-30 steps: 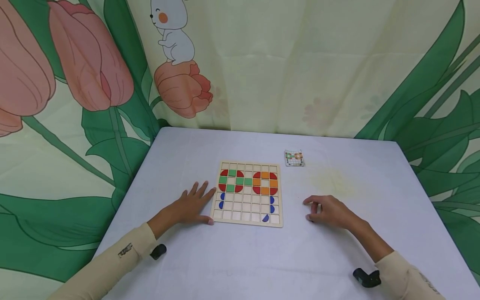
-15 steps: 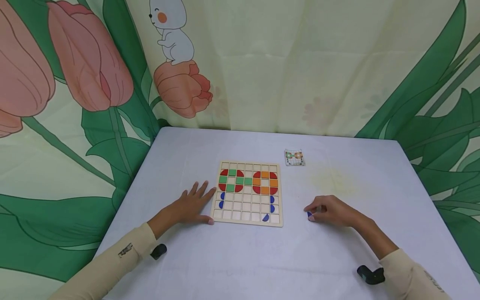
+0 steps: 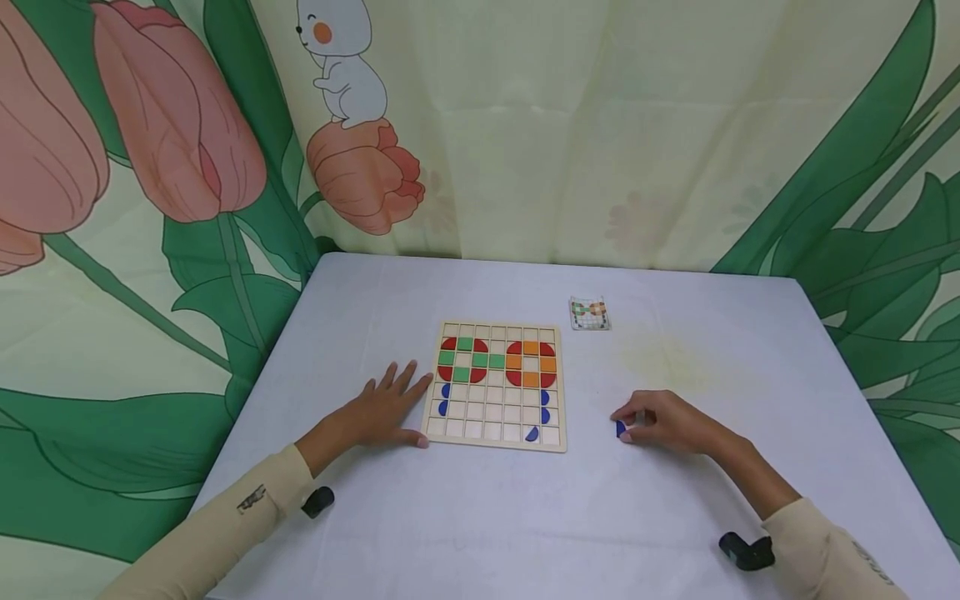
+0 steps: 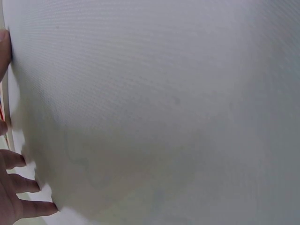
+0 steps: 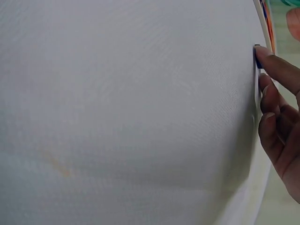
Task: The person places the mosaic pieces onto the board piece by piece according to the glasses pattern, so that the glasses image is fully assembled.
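Observation:
To the right of the wooden grid board (image 3: 496, 406), my right hand (image 3: 663, 422) pinches a small blue piece (image 3: 620, 428) between thumb and finger, close over the table. In the right wrist view the blue piece (image 5: 258, 56) shows at the thumb tip. My left hand (image 3: 378, 412) lies with fingers spread at the board's left edge, thumb and forefinger touching it. On the board are red rounded pieces (image 3: 547, 349), green squares (image 3: 497, 361), orange squares (image 3: 531, 379) and blue half-round pieces (image 3: 544, 415). One blue piece (image 3: 532, 434) lies slanted in the bottom row.
A small pattern card (image 3: 589, 313) lies beyond the board's right corner, printed with a similar colored design. A white cloth covers the table (image 3: 480, 525). Behind it hangs a curtain (image 3: 570, 167) printed with tulips and a white animal. Each wrist carries a black camera (image 3: 746, 552).
A blue piece has come into view between my right thumb and finger, which have closed together. The right hand has shifted very slightly right. My left hand and the board stay put.

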{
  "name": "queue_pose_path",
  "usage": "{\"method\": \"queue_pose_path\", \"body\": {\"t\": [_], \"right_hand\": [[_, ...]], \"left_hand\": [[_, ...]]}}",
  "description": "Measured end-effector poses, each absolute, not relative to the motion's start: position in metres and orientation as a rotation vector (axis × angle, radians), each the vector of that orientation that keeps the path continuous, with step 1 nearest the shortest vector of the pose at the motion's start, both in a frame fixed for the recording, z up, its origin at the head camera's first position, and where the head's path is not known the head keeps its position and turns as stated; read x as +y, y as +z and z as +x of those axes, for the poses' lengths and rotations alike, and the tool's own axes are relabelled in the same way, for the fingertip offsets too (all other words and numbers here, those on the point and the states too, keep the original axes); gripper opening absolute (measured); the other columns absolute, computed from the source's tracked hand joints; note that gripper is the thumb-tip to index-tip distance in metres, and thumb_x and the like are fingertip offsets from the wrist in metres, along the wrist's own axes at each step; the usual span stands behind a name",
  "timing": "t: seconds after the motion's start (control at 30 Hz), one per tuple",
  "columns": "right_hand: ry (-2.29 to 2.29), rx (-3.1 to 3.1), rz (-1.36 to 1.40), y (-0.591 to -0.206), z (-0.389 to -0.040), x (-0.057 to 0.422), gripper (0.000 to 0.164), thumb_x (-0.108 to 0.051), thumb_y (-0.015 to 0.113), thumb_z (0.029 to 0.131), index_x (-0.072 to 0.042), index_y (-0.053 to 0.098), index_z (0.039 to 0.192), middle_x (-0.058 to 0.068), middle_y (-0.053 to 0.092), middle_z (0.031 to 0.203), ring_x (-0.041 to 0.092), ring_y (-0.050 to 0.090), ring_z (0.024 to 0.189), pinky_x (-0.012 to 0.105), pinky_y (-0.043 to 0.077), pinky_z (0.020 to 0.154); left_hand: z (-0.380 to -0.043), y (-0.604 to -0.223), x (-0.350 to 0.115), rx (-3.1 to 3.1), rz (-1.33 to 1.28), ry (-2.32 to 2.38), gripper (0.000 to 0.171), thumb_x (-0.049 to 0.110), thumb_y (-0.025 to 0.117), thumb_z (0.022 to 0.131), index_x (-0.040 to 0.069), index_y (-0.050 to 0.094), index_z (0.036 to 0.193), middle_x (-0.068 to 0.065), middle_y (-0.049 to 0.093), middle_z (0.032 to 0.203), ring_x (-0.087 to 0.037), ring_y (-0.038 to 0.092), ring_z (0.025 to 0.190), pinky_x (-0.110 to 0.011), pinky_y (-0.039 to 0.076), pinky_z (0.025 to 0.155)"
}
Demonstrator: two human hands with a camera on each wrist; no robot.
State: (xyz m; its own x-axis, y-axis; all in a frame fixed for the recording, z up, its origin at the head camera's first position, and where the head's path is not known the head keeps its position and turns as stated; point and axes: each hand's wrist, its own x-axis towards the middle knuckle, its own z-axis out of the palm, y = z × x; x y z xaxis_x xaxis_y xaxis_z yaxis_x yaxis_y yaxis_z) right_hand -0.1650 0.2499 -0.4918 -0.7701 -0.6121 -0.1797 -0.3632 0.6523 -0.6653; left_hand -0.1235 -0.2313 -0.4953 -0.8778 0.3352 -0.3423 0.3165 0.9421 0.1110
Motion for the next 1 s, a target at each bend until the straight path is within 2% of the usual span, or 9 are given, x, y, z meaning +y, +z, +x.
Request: {"method": "queue_pose_path", "body": {"t": [0.23,0.37,0.6,0.77,1.0], "right_hand": [[-0.945,2.491,-0.834,-0.4993,-0.1627,0.2518,0.015,-0.017,0.081,0.084,-0.020,0.076,0.098,-0.010,0.067,0.091,0.004,0.051,0.073,0.020,0.045,0.063],[-0.929,2.528,-0.823,-0.5022,-0.1612,0.2504,0.016,-0.017,0.082,0.084,-0.021,0.074,0.098,-0.010,0.067,0.094,0.003,0.052,0.076,0.021,0.046,0.065],[-0.905,2.549,-0.758,-0.4997,-0.1609,0.2522,0.023,-0.016,0.081,0.084,-0.021,0.076,0.105,-0.011,0.066,0.095,0.006,0.052,0.076,0.021,0.046,0.065],[-0.920,2.555,-0.833,-0.5006,-0.1614,0.2540,0.016,-0.011,0.079,0.086,-0.021,0.077,0.098,-0.008,0.064,0.098,0.004,0.050,0.076,0.020,0.046,0.066],[-0.790,2.668,-0.884,-0.5011,-0.1575,0.2488,0.016,-0.011,0.080,0.085,-0.024,0.074,0.094,-0.011,0.061,0.099,0.003,0.053,0.084,0.021,0.049,0.073]], "left_hand": [[-0.1236,-0.4960,-0.2312,2.732,0.470,0.071,0.112,0.076,0.067,0.076,0.021,0.021,0.162,-0.018,0.012,0.168,-0.051,0.012,0.151,-0.073,0.029,0.109],[-0.1235,-0.4944,-0.2311,2.731,0.470,0.072,0.112,0.075,0.067,0.076,0.020,0.020,0.162,-0.018,0.012,0.168,-0.051,0.012,0.151,-0.073,0.029,0.109],[-0.1229,-0.4923,-0.2301,2.727,0.462,0.075,0.111,0.073,0.068,0.077,0.020,0.020,0.162,-0.018,0.011,0.168,-0.051,0.012,0.151,-0.073,0.028,0.109],[-0.1225,-0.4912,-0.2293,2.724,0.459,0.083,0.111,0.073,0.068,0.077,0.020,0.020,0.162,-0.018,0.011,0.168,-0.051,0.010,0.152,-0.073,0.028,0.110],[-0.1227,-0.4908,-0.2298,2.728,0.467,0.077,0.112,0.074,0.067,0.076,0.020,0.021,0.162,-0.019,0.012,0.168,-0.052,0.012,0.151,-0.073,0.029,0.109]]}}
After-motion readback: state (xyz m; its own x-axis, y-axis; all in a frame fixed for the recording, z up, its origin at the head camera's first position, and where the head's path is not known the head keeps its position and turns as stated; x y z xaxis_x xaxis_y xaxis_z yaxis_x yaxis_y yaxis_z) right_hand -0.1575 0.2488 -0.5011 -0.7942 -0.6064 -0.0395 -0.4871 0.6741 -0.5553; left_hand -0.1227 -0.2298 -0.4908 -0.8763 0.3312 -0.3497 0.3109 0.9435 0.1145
